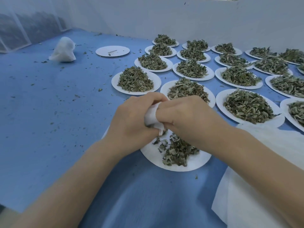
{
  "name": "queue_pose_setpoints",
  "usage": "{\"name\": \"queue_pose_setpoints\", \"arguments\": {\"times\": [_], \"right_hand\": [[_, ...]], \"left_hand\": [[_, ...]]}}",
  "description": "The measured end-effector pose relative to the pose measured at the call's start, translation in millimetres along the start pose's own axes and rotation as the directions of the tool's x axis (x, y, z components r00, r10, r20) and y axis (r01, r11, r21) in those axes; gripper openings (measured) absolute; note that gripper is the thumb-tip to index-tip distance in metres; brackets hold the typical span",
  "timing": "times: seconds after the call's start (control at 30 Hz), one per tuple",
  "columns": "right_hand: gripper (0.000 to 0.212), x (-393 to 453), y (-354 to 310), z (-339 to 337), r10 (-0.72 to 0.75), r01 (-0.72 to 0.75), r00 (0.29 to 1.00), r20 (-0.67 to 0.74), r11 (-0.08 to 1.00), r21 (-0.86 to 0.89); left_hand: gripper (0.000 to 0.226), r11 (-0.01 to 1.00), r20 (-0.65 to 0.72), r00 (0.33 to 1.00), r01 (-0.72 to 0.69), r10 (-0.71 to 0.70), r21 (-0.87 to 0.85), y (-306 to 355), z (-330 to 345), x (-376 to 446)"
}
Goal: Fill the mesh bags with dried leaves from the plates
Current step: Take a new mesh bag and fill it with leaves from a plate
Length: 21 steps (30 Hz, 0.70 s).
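Both hands are working over the near plate (194, 163), low on the blue worktop (49, 112). The left hand (131, 119) is gripping a white mesh bag (152, 116), its fingers curled round the cloth, while the right hand (185, 117) is pressing in against the bag from the other side, fingers bent into its mouth. Whether those right fingers are pinching leaves or only the fabric is hard to tell, since the knuckles are hiding the tips.

A small heap of dried leaves (177, 152) is lying on the near plate directly under the hands, with much of the plate's white surface showing, so this plate looks partly emptied into the bag.

As for progress, the job appears to be in its early part. One filled bag (63, 50) is sitting far off to the left, and near it an emptied plate (112, 51) is holding only a few stems. To the right, many full plates (248, 109) are standing in rows, each heaped with leaves and untouched. A stack of white cloth (263, 178), perhaps spare bags, is lying beside the right forearm.
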State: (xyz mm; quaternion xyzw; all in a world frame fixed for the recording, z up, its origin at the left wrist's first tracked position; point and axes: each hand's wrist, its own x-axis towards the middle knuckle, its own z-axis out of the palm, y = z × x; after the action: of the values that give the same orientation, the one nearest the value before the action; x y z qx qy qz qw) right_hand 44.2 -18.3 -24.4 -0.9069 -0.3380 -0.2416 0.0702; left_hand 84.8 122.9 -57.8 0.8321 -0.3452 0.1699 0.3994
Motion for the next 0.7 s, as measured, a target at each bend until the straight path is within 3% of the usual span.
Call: {"name": "queue_pose_setpoints", "arguments": {"times": [0.13,0.27,0.37,0.5,0.63,0.7], "right_hand": [[0.022,8,-2,3,-0.046,0.029,0.994,0.101,0.986,0.167],[0.009,14,-1,-10,0.006,-0.041,0.985,0.173,0.979,0.201],[0.013,13,5,-25,0.102,-0.163,0.953,0.284,0.966,0.202],[0.025,5,8,-29,0.138,-0.170,0.975,0.173,0.967,0.192],[0.011,-14,12,-30,0.185,-0.167,0.981,-0.051,0.955,0.246],[0.009,-23,17,-33,0.284,-0.259,0.958,-0.042,0.918,0.300]], "left_hand": [[0.047,0.998,0.025,0.998,-0.056,0.056,0.000,3,2,-1],[0.071,0.993,0.029,0.998,-0.047,0.051,-0.106,0,-7,2],[0.074,1.000,0.020,1.000,-0.008,0.009,-0.018,-10,-14,4],[0.059,0.995,-0.025,1.000,-0.006,0.009,0.096,-17,-14,4],[0.055,0.988,-0.037,0.999,-0.007,0.013,0.153,-20,-18,4],[0.056,0.986,-0.038,0.999,0.022,-0.016,0.164,-22,-22,4]]}}
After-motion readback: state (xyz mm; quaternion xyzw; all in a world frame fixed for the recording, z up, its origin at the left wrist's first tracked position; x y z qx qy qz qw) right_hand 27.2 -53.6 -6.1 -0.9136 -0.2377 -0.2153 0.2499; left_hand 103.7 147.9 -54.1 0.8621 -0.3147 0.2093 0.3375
